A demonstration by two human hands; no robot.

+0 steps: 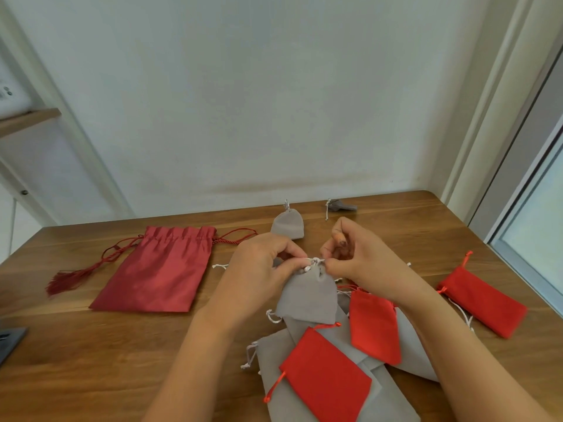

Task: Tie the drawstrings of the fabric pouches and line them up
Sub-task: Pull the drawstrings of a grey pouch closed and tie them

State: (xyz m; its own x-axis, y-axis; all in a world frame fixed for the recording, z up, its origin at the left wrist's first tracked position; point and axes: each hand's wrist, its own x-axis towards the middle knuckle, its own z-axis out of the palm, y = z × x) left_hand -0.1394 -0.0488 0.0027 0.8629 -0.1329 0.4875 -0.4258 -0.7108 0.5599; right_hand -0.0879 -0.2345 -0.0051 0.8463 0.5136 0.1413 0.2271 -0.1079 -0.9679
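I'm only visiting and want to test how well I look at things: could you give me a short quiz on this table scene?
1. True or false: the left hand and right hand both pinch the white drawstring of a grey pouch.
2. The big dark red pouch lies: A) left of the hands, B) under them, C) held up by them.
3. What colour are the two small pouches beyond the hands?
Key: 1 true; 2 A; 3 grey.
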